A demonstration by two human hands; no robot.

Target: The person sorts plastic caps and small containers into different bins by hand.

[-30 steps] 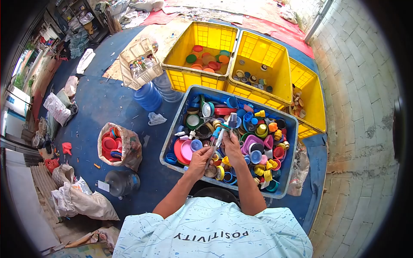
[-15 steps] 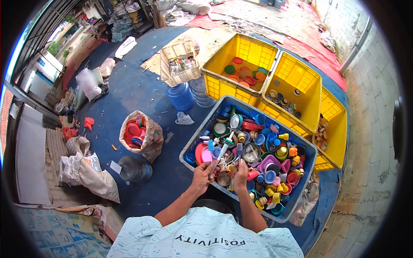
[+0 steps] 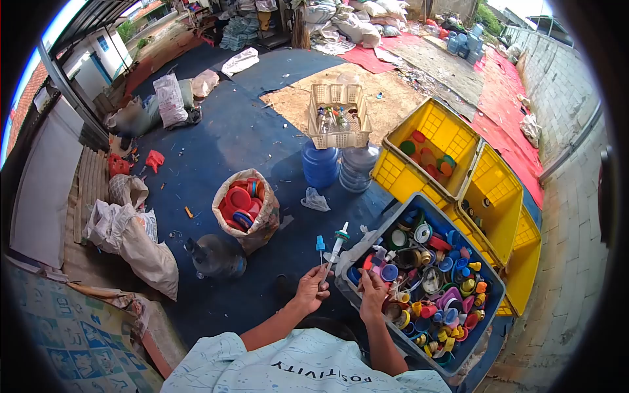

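My left hand (image 3: 312, 287) grips a bunch of thin plastic pump tubes (image 3: 333, 250) with blue and white heads, held upright just left of the blue crate (image 3: 365, 301). My right hand (image 3: 373, 295) rests on the crate's near left corner, fingers curled over a small piece among the caps; what it holds is unclear. The crate is full of mixed coloured bottle caps and lids (image 3: 439, 281).
Three yellow crates (image 3: 401, 177) with sorted caps stand behind the blue one. A sack of red lids (image 3: 244, 209), water jugs (image 3: 321, 164), a beige basket (image 3: 339, 118) and a dark jug (image 3: 216, 257) sit on the blue floor. White sacks (image 3: 131, 242) lie at left, a brick wall at right.
The view has swung left. My left hand has carried the pump tubes off the crate to its left side; my right hand stays at the crate's near corner.
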